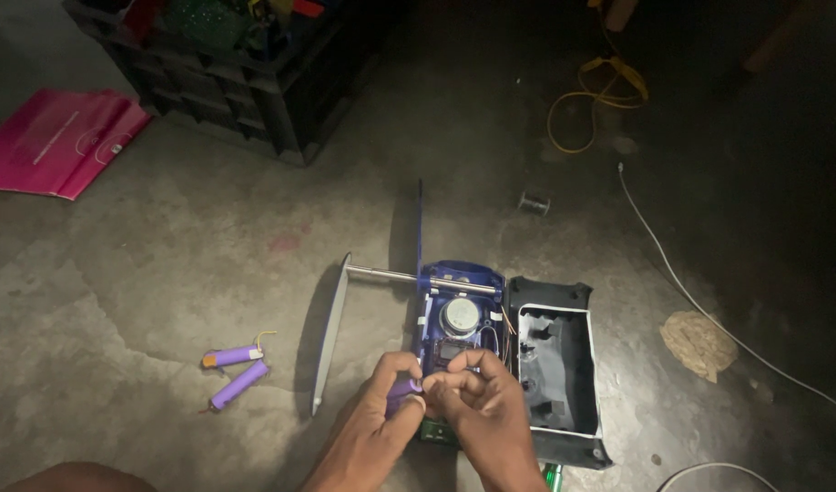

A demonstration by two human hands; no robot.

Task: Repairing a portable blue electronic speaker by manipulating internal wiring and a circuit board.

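Your left hand (382, 410) pinches a purple battery cell (403, 388), its long axis pointing up-right toward the opened blue device (456, 314); your right hand (486, 401) closes its fingertips on the cell's end, directly above the device.

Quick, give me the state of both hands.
Left hand: closed on a purple battery.
Right hand: fingers curled, pinching at the battery's end; what it grips cannot be told.

Flat pink rectangular package (58, 138) on floor, far left, beside dark crate (227, 73).
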